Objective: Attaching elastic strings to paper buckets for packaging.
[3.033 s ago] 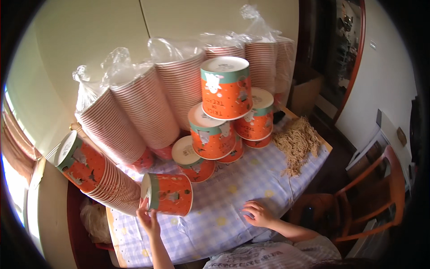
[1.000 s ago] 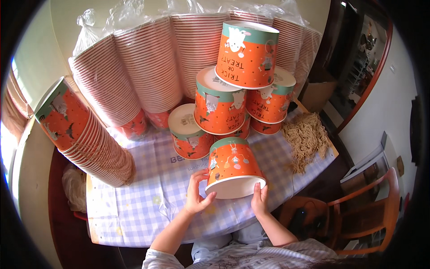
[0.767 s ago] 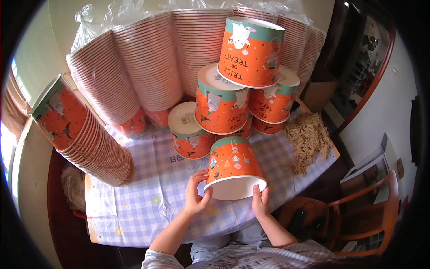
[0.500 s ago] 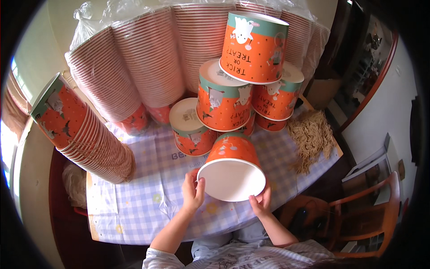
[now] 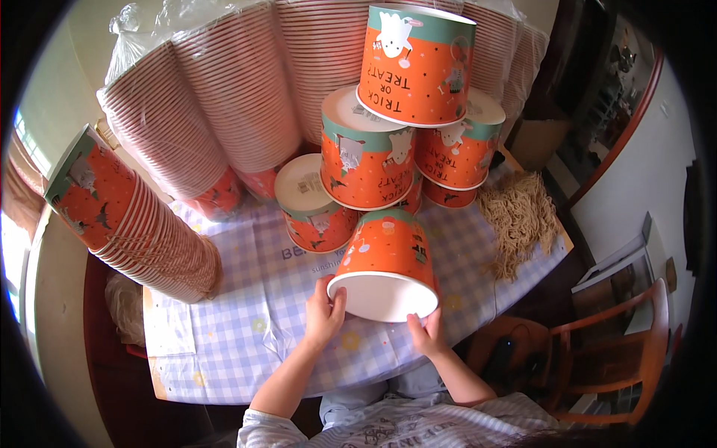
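Observation:
Between my two hands is an orange paper bucket [image 5: 390, 243] with a green band, tilted so its white open mouth faces me. My left hand [image 5: 326, 312] grips the rim at its left side, thumb on the edge. On the rim's right side my right hand [image 5: 428, 328] holds on with thumb and fingers. Just beyond stands a pile of upside-down buckets: one on top [image 5: 414, 67], a left one [image 5: 366, 160] and a right one [image 5: 458, 145] under it, with lower ones partly hidden. Left of the pile, another upturned bucket [image 5: 317, 216] sits on the tablecloth.
Tall plastic-wrapped stacks of buckets [image 5: 231, 82] line the back of the table. A leaning nested stack [image 5: 142, 224] tied with string stands at the left. A bundle of tan string [image 5: 519, 220] lies at the right edge of the checked tablecloth [image 5: 246, 351]. A wooden chair [image 5: 597, 358] stands at right.
The held bucket has tipped, its mouth turning more downward and its orange side showing more. Both hands stay on its rim. The whole view has shifted slightly.

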Available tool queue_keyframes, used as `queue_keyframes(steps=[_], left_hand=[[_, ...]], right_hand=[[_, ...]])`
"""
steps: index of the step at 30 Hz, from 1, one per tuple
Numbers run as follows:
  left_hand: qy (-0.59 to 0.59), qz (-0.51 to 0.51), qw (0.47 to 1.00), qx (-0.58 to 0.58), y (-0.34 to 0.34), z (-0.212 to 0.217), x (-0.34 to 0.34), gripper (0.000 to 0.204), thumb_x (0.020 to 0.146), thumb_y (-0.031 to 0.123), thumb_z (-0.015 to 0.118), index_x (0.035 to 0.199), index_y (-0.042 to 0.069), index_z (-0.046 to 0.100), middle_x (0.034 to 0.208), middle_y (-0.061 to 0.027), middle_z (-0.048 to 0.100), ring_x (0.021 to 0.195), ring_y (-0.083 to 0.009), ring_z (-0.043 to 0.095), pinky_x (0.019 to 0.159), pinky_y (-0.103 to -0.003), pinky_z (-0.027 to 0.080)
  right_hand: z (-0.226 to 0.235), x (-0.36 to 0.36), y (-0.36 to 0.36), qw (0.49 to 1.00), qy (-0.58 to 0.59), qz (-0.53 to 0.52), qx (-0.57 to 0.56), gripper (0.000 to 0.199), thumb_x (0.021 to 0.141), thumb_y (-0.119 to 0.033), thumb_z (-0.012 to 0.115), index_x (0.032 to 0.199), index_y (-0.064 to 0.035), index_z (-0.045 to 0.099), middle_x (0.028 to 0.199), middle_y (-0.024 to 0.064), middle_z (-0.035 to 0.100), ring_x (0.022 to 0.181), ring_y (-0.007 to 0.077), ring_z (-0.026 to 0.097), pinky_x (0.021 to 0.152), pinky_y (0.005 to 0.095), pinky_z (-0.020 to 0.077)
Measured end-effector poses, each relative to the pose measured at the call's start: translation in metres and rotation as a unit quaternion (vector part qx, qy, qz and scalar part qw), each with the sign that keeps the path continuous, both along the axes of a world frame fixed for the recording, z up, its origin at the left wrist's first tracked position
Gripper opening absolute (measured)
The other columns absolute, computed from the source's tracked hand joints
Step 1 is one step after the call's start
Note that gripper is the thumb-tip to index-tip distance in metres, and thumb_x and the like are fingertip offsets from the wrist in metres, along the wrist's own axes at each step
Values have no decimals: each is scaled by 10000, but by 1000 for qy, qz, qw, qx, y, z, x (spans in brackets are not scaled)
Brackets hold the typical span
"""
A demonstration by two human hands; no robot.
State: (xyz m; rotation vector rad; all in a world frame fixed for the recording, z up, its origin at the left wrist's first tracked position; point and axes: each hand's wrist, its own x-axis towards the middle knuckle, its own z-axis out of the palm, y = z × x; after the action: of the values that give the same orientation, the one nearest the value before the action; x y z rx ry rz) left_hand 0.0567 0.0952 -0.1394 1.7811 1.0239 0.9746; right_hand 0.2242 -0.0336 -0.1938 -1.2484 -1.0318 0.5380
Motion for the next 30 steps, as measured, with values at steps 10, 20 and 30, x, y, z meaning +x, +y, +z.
queue_keyframes(steps=[10,20,30], left_hand=[[-34,-2,993,114,-5,-4,0,319,759,65,574,1044,-7,448,761,-122,546,638,-221,551,566,-302,448],[-91,-4,962,257,-13,-3,-1,449,609,-26,595,1024,6,426,679,-73,474,511,-156,445,450,-265,374],[-119,-94,901,407,-19,6,-4,410,573,84,641,928,0,454,667,-68,433,470,-152,419,416,-261,338]], right_hand=[[13,-1,3,993,102,-40,-41,336,888,-72,405,1209,21,372,1106,90,484,975,132,466,838,271,377],[0,2,-1,982,161,-81,-58,264,909,-95,396,1157,-14,436,1008,26,508,861,62,449,756,209,373],[21,-1,9,987,1,-153,-52,265,884,-39,357,1128,18,442,1001,111,550,914,163,511,803,274,397]])
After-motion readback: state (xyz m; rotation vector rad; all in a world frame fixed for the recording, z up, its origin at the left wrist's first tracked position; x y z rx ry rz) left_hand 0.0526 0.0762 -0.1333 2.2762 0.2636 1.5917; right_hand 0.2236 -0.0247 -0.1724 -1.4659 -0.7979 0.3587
